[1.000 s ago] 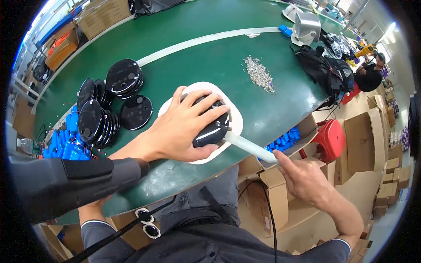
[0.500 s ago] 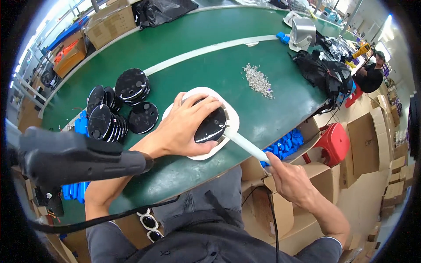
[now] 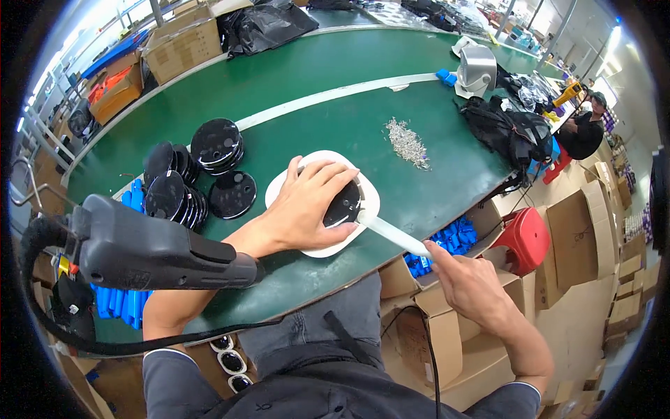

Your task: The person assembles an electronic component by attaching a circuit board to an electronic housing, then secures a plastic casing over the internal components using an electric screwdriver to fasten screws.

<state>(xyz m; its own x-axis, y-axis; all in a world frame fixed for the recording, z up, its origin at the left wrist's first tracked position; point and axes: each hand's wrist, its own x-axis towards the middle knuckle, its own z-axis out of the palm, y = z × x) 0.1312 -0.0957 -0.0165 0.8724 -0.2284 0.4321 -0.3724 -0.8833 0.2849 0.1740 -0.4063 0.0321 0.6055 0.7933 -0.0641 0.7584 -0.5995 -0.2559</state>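
Note:
A white rounded-square housing point(image 3: 371, 187) with a long pale handle point(image 3: 394, 235) lies on the green worktable. A glossy black disc point(image 3: 344, 207) sits in its middle, mostly covered by my left hand point(image 3: 305, 202). The fingers of that hand spread over the disc's far side and the thumb presses at its near edge. My right hand point(image 3: 469, 285) is closed round the end of the handle, beyond the table's front edge. A black pistol-shaped tool point(image 3: 157, 248) with a cable hangs over my left forearm; neither hand touches it.
Stacked black discs point(image 3: 218, 144) stand to the left, with blue pieces point(image 3: 120, 304) nearby. A pile of small screws point(image 3: 407, 143) lies beyond the housing. Right of it are a black bag point(image 3: 506, 129), cardboard boxes point(image 3: 436, 335), a red stool point(image 3: 523, 241) and a seated person point(image 3: 587, 131).
The black tool appears farther right, over my left forearm. The whole view has shifted slightly. Both hands keep their hold on the disc and the handle.

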